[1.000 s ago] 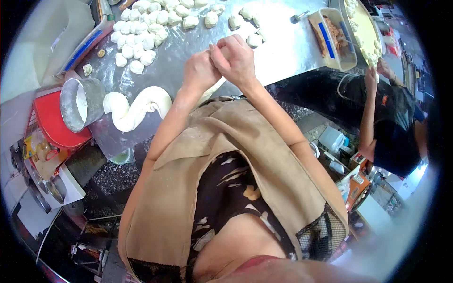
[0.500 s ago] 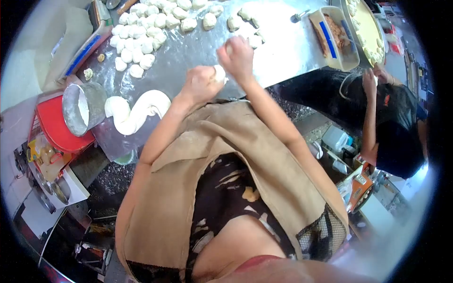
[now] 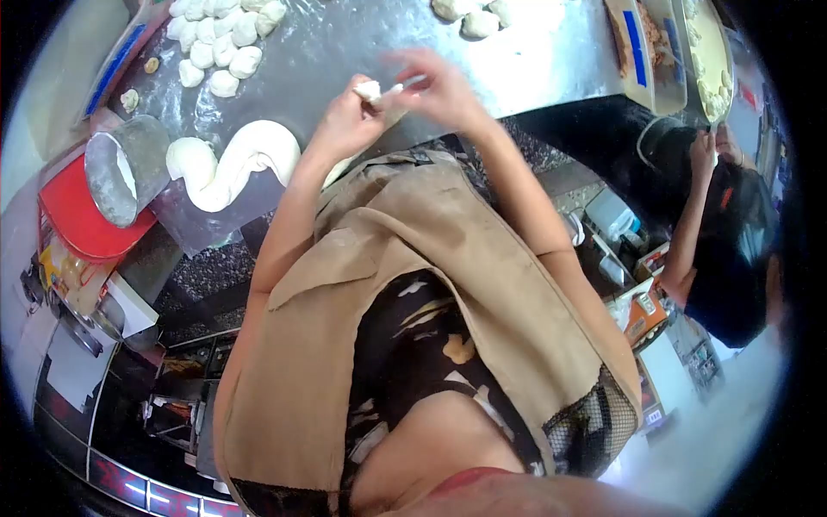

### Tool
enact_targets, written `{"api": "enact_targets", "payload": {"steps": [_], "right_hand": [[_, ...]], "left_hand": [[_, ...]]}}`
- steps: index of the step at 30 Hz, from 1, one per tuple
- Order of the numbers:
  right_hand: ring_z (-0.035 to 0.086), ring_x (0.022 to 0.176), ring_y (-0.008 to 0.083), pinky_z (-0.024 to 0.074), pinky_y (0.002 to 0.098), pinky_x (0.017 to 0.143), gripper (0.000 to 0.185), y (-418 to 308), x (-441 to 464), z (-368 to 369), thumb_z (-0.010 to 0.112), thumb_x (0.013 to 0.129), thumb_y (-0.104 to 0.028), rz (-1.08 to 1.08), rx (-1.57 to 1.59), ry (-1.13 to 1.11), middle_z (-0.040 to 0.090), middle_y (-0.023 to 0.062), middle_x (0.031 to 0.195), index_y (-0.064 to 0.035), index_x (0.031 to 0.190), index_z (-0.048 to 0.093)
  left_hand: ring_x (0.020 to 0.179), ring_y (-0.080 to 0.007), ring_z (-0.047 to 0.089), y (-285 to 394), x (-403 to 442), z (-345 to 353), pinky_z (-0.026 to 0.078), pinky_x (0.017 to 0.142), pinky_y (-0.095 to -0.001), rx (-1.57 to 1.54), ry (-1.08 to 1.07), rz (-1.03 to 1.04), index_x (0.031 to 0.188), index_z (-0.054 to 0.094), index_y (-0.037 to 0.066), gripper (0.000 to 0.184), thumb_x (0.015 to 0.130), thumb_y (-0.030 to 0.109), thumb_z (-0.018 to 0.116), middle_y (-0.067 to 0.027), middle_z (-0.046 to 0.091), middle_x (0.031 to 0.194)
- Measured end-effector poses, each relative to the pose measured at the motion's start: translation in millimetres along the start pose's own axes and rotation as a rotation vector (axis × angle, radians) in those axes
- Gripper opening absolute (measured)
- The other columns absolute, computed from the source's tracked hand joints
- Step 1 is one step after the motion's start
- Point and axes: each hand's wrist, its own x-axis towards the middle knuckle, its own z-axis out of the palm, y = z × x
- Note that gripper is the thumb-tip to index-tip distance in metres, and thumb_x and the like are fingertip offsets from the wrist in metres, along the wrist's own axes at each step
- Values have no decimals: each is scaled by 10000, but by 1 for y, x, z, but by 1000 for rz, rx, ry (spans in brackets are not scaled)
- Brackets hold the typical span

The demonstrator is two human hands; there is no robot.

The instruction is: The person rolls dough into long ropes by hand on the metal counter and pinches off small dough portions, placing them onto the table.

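Note:
My left hand (image 3: 349, 125) is closed around a lump of soft white dough (image 3: 369, 91), which pokes out above the thumb. Close beside it, my right hand (image 3: 441, 93) is raised with curved fingers, smeared by motion; whether it pinches any dough is unclear. A thick, winding rope of dough (image 3: 228, 177) lies on the metal table (image 3: 345, 43) left of my left forearm, which covers its near end. Several round dough pieces (image 3: 226, 50) are grouped at the far left. A few more dough pieces (image 3: 480, 24) lie beyond my right hand.
A floury metal container (image 3: 129, 168) lies tilted by a red stool (image 3: 86, 211) at left. At right stand a plastic tub of filling (image 3: 642, 56) and a round pan (image 3: 715, 52) with dough pieces. A co-worker (image 3: 724, 215) works beside that pan.
The view has shifted, so the table sits higher in the picture. My right hand has gone from a closed grip to raised, curved fingers beside my left, where more dough shows above the thumb.

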Motion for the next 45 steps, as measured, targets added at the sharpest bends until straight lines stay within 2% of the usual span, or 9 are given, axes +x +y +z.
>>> {"api": "enact_targets", "payload": {"steps": [7,12,23,25,27,31,36,40,45], "right_hand": [[659,701,197,536,325,641,158,29,-25,-4,687,817,-118,215,-46,528,680,124,841,-25,942,659],[644,750,339,504,439,682,231,96,-31,51,684,800,-224,289,-222,268,664,160,830,-34,930,667],[491,1002,316,404,440,890,246,80,-33,58,700,724,-334,175,-350,91,567,116,1093,-94,749,750],[528,979,297,424,418,894,352,81,-33,29,729,730,-297,63,-371,46,570,122,1106,-52,983,718],[553,1062,291,425,385,955,704,49,-36,3,784,721,-298,253,80,607,566,144,1185,2,1299,516],[485,1237,284,376,367,1053,988,79,-47,23,844,664,-414,503,562,129,482,144,1356,0,1413,351],[542,1161,228,458,371,982,456,51,-36,10,462,992,-382,504,1276,258,545,123,1268,-65,1319,466],[572,1063,287,530,496,857,423,94,-27,1,679,860,-293,658,1247,390,582,137,1120,-37,1153,514],[608,968,289,561,462,806,306,114,-39,-20,622,836,-128,703,1127,349,588,140,1053,-27,1101,508]], "left_hand": [[943,-226,641,-17,11,-2,514,831,-332,-61,-71,-160,1344,442,51,604,786,129,659,-113,647,1058],[1082,-300,547,-53,6,33,459,924,-411,556,12,59,1291,488,96,660,718,242,781,-131,545,1167],[1003,-359,555,-75,10,48,462,834,-460,574,186,273,1189,528,71,538,711,182,749,-146,565,1098],[1023,-365,564,-75,15,50,464,867,-451,417,187,209,1200,523,62,544,719,185,746,-165,568,1143],[1039,-372,569,-65,21,53,463,897,-437,319,181,102,1216,515,56,554,723,177,737,-180,585,1135],[1023,-361,585,-24,37,72,466,898,-422,149,355,402,1201,535,53,487,747,138,688,-164,620,1053],[1285,-355,357,47,42,53,274,1033,-552,404,204,596,1287,486,108,646,684,179,705,-152,444,1328],[1309,-346,350,-11,12,5,283,1056,-521,613,122,519,1391,428,167,860,643,337,816,-143,366,1431],[1161,-334,502,-130,-73,-105,399,961,-441,800,261,82,1309,509,168,829,554,197,850,-117,538,1246]]}}
